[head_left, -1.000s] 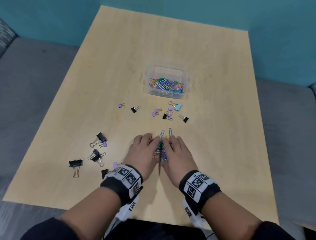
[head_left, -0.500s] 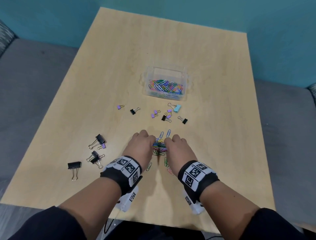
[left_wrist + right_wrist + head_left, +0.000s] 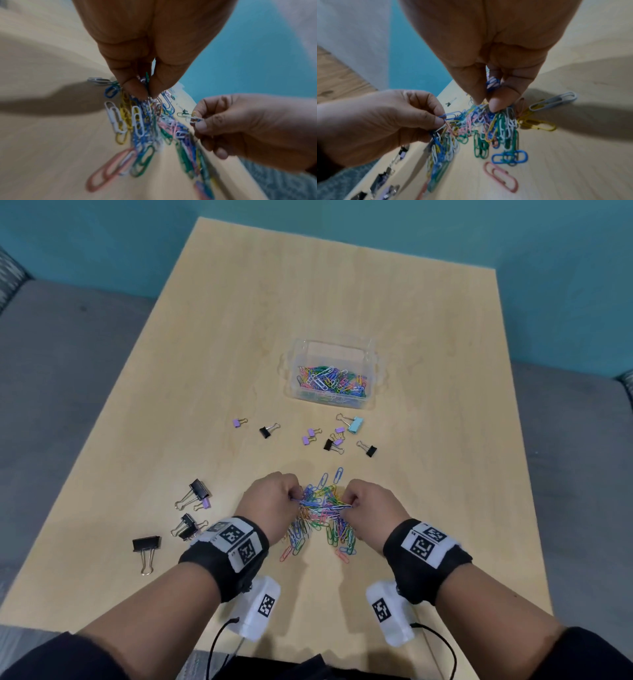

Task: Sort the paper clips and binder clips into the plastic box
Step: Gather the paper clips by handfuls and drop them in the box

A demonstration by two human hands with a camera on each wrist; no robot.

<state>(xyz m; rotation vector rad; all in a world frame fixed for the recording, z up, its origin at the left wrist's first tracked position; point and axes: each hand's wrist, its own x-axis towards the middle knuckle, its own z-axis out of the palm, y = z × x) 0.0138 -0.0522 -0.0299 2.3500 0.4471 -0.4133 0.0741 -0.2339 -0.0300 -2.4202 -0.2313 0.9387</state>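
Note:
A tangle of coloured paper clips (image 3: 322, 508) hangs between my two hands just above the wooden table (image 3: 137, 440). My left hand (image 3: 274, 498) pinches clips at the bunch's left side, and thumb and finger meet on them in the left wrist view (image 3: 147, 92). My right hand (image 3: 368, 501) pinches the right side (image 3: 489, 102). Loose paper clips (image 3: 501, 174) lie on the table under the bunch. The clear plastic box (image 3: 371, 361), part filled with paper clips, stands farther out. Small binder clips (image 3: 337, 440) lie between the box and my hands.
Larger black binder clips (image 3: 198, 491) and one more (image 3: 146, 544) lie to the left of my left wrist. A teal wall and grey seating surround the table. The table's near edge runs just under my forearms.
My hands were flat, pressing the clips together on the table. Now the fingers have curled, pinched the pile from both sides and lifted part of it; several clips dangle and drop.

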